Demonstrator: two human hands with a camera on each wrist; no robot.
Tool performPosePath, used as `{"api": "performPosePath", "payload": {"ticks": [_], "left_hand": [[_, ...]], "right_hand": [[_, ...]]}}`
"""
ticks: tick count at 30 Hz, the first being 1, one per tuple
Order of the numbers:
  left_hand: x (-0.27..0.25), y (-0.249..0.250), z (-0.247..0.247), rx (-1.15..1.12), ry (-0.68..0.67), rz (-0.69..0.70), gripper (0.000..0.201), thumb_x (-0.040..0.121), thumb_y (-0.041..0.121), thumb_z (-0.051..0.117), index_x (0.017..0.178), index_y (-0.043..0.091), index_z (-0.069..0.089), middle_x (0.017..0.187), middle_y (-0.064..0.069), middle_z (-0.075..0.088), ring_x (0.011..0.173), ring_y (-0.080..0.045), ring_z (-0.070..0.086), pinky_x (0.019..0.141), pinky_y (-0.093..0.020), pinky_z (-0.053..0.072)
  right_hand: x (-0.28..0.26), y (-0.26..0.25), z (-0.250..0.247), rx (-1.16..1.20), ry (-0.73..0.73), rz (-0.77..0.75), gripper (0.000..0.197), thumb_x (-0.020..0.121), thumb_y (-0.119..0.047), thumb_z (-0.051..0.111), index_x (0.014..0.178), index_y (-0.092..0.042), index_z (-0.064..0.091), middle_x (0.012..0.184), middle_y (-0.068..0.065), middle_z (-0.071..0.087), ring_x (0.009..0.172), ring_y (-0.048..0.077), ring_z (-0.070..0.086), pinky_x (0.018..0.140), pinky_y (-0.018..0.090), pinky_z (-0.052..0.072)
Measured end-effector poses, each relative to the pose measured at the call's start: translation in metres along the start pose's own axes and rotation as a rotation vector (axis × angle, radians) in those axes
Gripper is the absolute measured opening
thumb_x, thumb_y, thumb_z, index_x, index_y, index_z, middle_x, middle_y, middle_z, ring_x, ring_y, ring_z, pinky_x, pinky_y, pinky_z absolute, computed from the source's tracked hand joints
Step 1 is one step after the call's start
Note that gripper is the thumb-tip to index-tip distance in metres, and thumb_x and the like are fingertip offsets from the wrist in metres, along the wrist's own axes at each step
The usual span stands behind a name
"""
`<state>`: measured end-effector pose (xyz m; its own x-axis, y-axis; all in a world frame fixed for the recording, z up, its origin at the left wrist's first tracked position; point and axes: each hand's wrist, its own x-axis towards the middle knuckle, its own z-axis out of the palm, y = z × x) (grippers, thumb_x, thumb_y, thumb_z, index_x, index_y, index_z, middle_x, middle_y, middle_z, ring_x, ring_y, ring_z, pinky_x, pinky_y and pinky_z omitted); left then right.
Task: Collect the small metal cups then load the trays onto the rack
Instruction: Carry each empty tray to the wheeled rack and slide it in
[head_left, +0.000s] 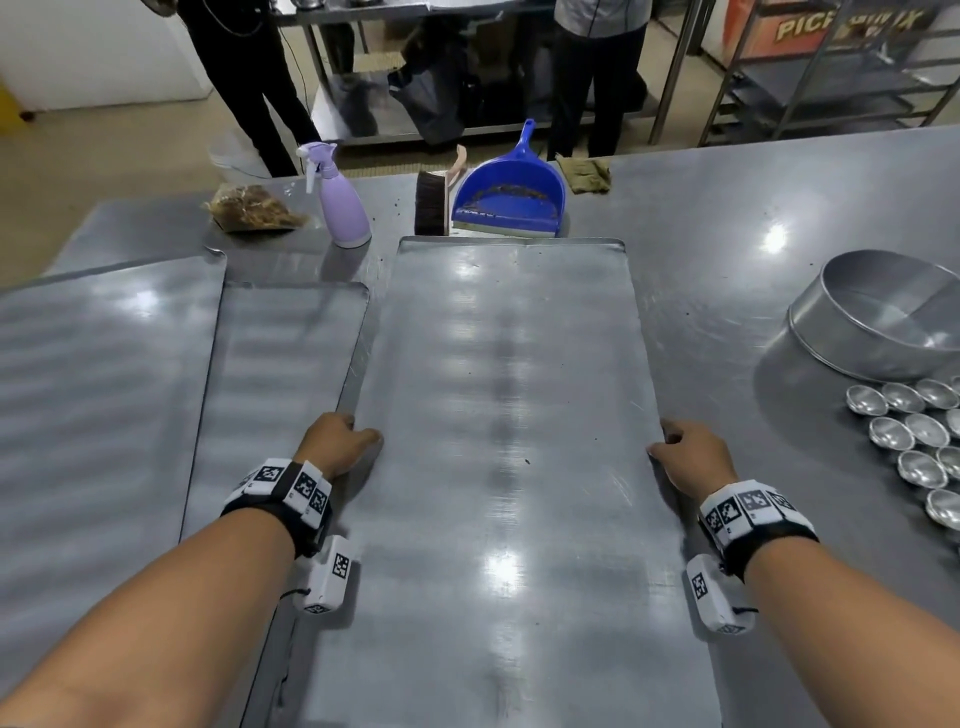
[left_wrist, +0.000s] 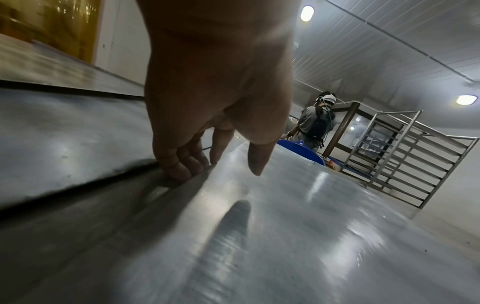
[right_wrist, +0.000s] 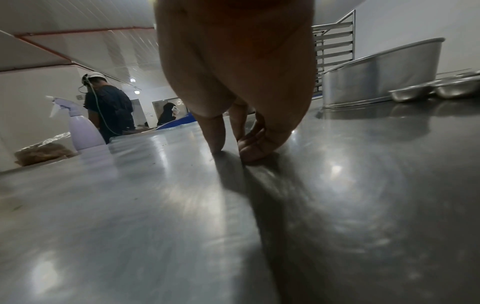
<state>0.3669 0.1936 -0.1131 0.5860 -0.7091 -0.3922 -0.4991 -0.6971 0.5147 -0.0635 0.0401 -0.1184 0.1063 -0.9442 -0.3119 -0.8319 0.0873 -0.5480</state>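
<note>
A long flat metal tray (head_left: 509, 364) lies lengthwise in front of me on the steel table. My left hand (head_left: 358, 434) grips its left edge. In the left wrist view the fingers (left_wrist: 182, 166) curl under the rim, with the thumb (left_wrist: 255, 162) just above the sheet. My right hand (head_left: 670, 441) holds the right edge, thumb (right_wrist: 215, 142) on top and fingers (right_wrist: 255, 147) curled at the rim. Several small metal cups (head_left: 914, 436) sit in a cluster at the far right, apart from both hands. The metal rack (head_left: 831, 78) stands beyond the table at the back right.
Two more flat trays (head_left: 280, 374) (head_left: 98, 389) lie to the left, overlapping. A round metal pan (head_left: 883, 317) sits behind the cups. Along the far edge are a lilac spray bottle (head_left: 340, 202), a brush (head_left: 434, 200), a blue dustpan (head_left: 511, 197), a cloth and a bag of scraps. People stand beyond.
</note>
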Motion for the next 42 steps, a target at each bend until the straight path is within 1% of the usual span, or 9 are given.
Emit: {"api": "performPosePath", "payload": {"ticks": [5, 9, 13, 20, 30, 33, 36, 39, 42], "left_hand": [[-0.015, 0.003, 0.015, -0.096, -0.039, 0.028, 0.05, 0.085, 0.032, 0.077, 0.119, -0.002, 0.062, 0.108, -0.014, 0.063, 0.109, -0.034, 0.061, 0.092, -0.037, 0.045], [-0.029, -0.007, 0.022, -0.137, -0.012, 0.036, 0.028, 0.084, 0.036, 0.076, 0.079, 0.013, 0.06, 0.079, -0.005, 0.059, 0.084, -0.028, 0.059, 0.073, -0.035, 0.044], [-0.049, -0.018, 0.023, -0.147, 0.02, 0.023, 0.054, 0.085, 0.039, 0.075, 0.123, 0.002, 0.065, 0.12, -0.012, 0.066, 0.111, -0.03, 0.061, 0.098, -0.039, 0.048], [-0.08, -0.042, 0.028, -0.246, 0.007, 0.045, 0.036, 0.079, 0.04, 0.077, 0.089, 0.006, 0.072, 0.099, -0.013, 0.072, 0.097, -0.03, 0.066, 0.089, -0.039, 0.05], [-0.141, -0.078, 0.029, -0.143, -0.019, 0.205, 0.035, 0.086, 0.039, 0.074, 0.083, 0.011, 0.053, 0.083, -0.006, 0.057, 0.081, -0.028, 0.056, 0.069, -0.033, 0.04], [-0.16, -0.084, 0.037, 0.124, -0.105, 0.295, 0.064, 0.085, 0.052, 0.069, 0.131, 0.011, 0.052, 0.127, -0.012, 0.057, 0.119, -0.035, 0.053, 0.094, -0.04, 0.046], [-0.191, -0.083, 0.056, 0.375, -0.181, 0.354, 0.094, 0.083, 0.074, 0.052, 0.156, 0.025, 0.018, 0.161, -0.012, 0.022, 0.148, -0.035, 0.019, 0.117, -0.058, 0.023], [-0.238, -0.084, 0.077, 0.508, -0.292, 0.514, 0.099, 0.078, 0.087, 0.039, 0.157, 0.038, 0.007, 0.167, 0.001, -0.007, 0.153, -0.029, -0.01, 0.116, -0.065, -0.005], [-0.269, -0.093, 0.099, 0.584, -0.353, 0.644, 0.104, 0.07, 0.095, 0.035, 0.156, 0.044, 0.006, 0.165, 0.002, -0.017, 0.15, -0.026, -0.023, 0.116, -0.062, -0.015]], "right_hand": [[-0.002, 0.011, -0.017, 0.047, 0.062, 0.066, 0.032, 0.086, -0.014, 0.068, 0.118, -0.016, 0.072, 0.111, 0.01, 0.073, 0.102, 0.034, 0.064, 0.085, 0.033, 0.047], [-0.021, 0.02, -0.018, 0.08, 0.087, 0.085, 0.031, 0.083, -0.012, 0.069, 0.113, -0.014, 0.074, 0.111, 0.011, 0.073, 0.103, 0.034, 0.064, 0.085, 0.034, 0.046], [-0.05, 0.031, -0.009, 0.069, 0.136, 0.08, 0.028, 0.084, -0.011, 0.068, 0.111, -0.013, 0.075, 0.108, 0.011, 0.074, 0.1, 0.034, 0.065, 0.079, 0.029, 0.041], [-0.103, 0.051, 0.004, -0.008, 0.175, 0.164, 0.034, 0.088, -0.012, 0.067, 0.121, -0.01, 0.07, 0.122, 0.013, 0.069, 0.114, 0.035, 0.062, 0.095, 0.033, 0.045], [-0.187, 0.065, 0.015, -0.028, 0.131, 0.184, 0.045, 0.087, -0.02, 0.068, 0.131, -0.012, 0.064, 0.134, 0.013, 0.063, 0.124, 0.034, 0.056, 0.104, 0.035, 0.042], [-0.216, 0.059, 0.026, 0.062, 0.129, 0.09, 0.039, 0.09, -0.027, 0.067, 0.127, -0.013, 0.066, 0.134, 0.012, 0.062, 0.126, 0.031, 0.055, 0.104, 0.035, 0.04], [-0.252, 0.055, 0.045, 0.059, 0.141, -0.027, 0.032, 0.093, -0.027, 0.066, 0.12, -0.012, 0.068, 0.13, 0.009, 0.064, 0.12, 0.026, 0.057, 0.101, 0.031, 0.039], [-0.287, 0.057, 0.067, -0.08, 0.043, -0.178, 0.048, 0.091, -0.042, 0.067, 0.129, -0.014, 0.064, 0.146, 0.004, 0.051, 0.135, 0.021, 0.044, 0.114, 0.038, 0.032], [-0.311, 0.069, 0.083, -0.265, -0.061, -0.283, 0.076, 0.082, -0.07, 0.06, 0.144, -0.029, 0.049, 0.159, -0.007, 0.032, 0.149, 0.018, 0.021, 0.122, 0.046, 0.019]]}}
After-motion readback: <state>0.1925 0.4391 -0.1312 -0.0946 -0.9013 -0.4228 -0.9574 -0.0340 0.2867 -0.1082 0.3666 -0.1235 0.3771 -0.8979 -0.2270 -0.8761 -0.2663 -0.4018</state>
